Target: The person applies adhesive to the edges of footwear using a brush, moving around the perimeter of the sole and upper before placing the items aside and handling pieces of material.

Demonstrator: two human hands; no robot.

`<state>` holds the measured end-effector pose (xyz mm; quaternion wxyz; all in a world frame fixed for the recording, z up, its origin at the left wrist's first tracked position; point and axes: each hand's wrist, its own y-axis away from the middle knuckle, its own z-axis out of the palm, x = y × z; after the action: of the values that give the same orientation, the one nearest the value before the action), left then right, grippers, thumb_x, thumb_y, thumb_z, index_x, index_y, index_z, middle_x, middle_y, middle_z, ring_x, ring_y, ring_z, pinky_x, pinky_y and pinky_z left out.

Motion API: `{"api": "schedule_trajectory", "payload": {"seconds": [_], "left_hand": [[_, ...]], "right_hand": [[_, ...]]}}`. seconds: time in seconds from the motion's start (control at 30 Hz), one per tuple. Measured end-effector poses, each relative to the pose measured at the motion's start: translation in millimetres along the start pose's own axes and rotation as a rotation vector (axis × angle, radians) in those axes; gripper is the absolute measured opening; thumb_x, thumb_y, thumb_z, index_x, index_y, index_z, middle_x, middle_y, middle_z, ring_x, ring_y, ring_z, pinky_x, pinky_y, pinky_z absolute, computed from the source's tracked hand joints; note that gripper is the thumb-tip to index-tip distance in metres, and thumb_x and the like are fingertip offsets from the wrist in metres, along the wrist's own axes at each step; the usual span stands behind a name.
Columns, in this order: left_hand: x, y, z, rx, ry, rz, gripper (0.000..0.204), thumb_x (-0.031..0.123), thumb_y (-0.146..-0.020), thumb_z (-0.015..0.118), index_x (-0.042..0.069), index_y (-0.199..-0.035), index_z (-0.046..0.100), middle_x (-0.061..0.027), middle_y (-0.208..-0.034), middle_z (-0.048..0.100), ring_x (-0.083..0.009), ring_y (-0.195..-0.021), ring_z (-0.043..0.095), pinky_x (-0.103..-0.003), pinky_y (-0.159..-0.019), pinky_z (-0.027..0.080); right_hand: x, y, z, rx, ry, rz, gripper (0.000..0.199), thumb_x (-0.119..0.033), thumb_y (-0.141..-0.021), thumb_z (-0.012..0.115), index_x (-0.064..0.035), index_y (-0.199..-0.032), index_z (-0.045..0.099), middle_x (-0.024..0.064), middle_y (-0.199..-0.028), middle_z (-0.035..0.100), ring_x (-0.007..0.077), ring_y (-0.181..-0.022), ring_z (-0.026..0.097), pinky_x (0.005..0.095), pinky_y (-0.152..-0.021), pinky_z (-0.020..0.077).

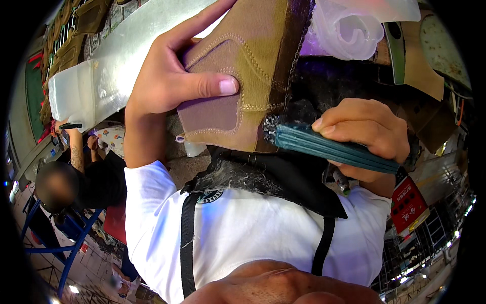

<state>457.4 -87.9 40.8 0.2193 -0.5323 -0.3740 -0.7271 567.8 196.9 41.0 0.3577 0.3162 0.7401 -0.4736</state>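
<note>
My left hand (167, 81) grips a brown suede shoe upper (260, 61) with stitched curved panels, the thumb lying flat across its face. Along the upper's right side runs a dark band with a stitched edge. My right hand (364, 131) is closed around a teal ridged bar (334, 147), fingers on top. The bar's left end is at the upper's lower right corner, beside a small black-and-white speckled patch (271, 127). I cannot tell whether that patch belongs to the bar or to the upper. A black apron (263, 177) hangs below both hands.
A long translucent white slab (111, 55) runs behind my left hand. Crumpled clear plastic (349, 35) lies at the far right, near brown sheet pieces (420, 61). A red tin (409, 202) is beside my right elbow. Another person (96, 177) is at the left.
</note>
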Motion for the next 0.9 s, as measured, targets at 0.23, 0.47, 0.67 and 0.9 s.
{"api": "schedule_trajectory", "payload": {"seconds": [0.23,0.47,0.67,0.9], "left_hand": [[2.3,-3.3,6.0,-0.011,0.080,0.010,0.113,0.003,-0.064,0.093,-0.010,-0.156,0.028,-0.0231,-0.144,0.054,-0.0231,-0.131,0.054,-0.035,-0.115,0.036],[1.4,-10.3,9.9,0.045,0.100,0.050,0.112,0.004,-0.064,0.093,-0.010,-0.155,0.030,-0.0208,-0.145,0.054,-0.0226,-0.131,0.054,-0.035,-0.115,0.036],[0.9,-14.9,10.9,0.113,0.092,0.045,0.108,0.003,-0.065,0.093,-0.007,-0.155,0.034,-0.0188,-0.144,0.056,-0.0216,-0.129,0.056,-0.035,-0.114,0.038],[14.7,-17.4,18.8,0.142,0.137,0.016,0.105,0.003,-0.066,0.092,-0.006,-0.154,0.037,-0.0178,-0.143,0.057,-0.0210,-0.129,0.056,-0.034,-0.114,0.038]], "right_hand": [[14.0,-10.9,-26.2,-0.005,0.096,-0.038,0.026,-0.007,-0.084,0.075,0.0088,-0.104,0.067,0.0217,-0.090,0.072,0.0354,-0.084,0.073,0.0414,-0.071,0.0602],[15.0,4.5,-14.9,0.112,0.077,0.003,0.030,-0.014,-0.087,0.075,0.0089,-0.106,0.067,0.0239,-0.094,0.072,0.0339,-0.082,0.073,0.0398,-0.072,0.0601],[-5.5,24.1,-9.2,0.068,0.150,0.137,0.031,-0.022,-0.090,0.076,0.0045,-0.103,0.067,0.0228,-0.095,0.072,0.0283,-0.077,0.073,0.0343,-0.068,0.0594],[-15.0,-6.8,-28.1,-0.123,0.198,0.102,0.031,-0.018,-0.086,0.079,0.0052,-0.104,0.068,0.0232,-0.095,0.072,0.0289,-0.079,0.074,0.0339,-0.068,0.0599]]}}
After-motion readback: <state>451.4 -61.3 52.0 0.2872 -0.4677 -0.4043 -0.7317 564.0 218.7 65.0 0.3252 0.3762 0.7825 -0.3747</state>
